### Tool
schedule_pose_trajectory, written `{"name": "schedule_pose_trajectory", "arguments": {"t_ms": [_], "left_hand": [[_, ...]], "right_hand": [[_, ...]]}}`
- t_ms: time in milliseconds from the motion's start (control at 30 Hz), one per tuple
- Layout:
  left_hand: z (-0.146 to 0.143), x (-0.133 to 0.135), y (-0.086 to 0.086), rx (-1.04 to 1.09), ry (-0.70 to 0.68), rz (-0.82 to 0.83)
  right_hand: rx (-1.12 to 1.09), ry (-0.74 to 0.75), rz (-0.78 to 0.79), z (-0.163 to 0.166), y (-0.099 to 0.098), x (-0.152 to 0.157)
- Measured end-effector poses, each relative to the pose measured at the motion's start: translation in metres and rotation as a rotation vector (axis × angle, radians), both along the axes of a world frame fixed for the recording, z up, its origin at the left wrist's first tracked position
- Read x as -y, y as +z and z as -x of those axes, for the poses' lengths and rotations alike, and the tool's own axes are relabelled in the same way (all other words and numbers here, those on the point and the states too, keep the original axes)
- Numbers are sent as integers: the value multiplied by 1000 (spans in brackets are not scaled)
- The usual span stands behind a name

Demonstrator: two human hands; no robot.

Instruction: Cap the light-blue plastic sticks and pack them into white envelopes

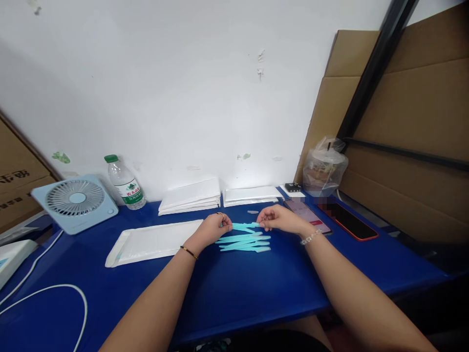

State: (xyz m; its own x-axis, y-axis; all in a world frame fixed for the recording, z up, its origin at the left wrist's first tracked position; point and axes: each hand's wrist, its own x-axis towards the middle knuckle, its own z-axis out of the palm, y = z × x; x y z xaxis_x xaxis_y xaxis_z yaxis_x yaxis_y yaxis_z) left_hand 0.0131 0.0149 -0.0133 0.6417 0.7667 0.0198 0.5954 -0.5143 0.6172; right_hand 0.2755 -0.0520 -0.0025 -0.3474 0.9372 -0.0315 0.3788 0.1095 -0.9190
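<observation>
Slim turquoise eyebrow razors, with pale translucent covers at their right ends, lie in a loose row on the blue table. Above that row, one turquoise eyebrow razor stretches between both hands. My left hand pinches its left end, and my right hand is closed on its right end, where the fingers partly hide it. A small translucent piece that looks like a loose razor cover lies just beyond the razors. Left of my left hand lies a long white padded mailer.
Stacks of white mailers lie against the wall. A blue fan and a water bottle stand at left, near a white cable. Two phones and a bagged drink cup are at right, beside cardboard.
</observation>
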Motion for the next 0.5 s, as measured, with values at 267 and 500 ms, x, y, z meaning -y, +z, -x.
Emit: {"name": "schedule_pose_trajectory", "arguments": {"t_ms": [267,500], "left_hand": [[8,-5,-1,-22,46,-109],[3,-12,-13,-75,65,-135]], "right_hand": [[326,-132,-252,0,-11,-5],[443,-186,-281,2,-21,-8]]}}
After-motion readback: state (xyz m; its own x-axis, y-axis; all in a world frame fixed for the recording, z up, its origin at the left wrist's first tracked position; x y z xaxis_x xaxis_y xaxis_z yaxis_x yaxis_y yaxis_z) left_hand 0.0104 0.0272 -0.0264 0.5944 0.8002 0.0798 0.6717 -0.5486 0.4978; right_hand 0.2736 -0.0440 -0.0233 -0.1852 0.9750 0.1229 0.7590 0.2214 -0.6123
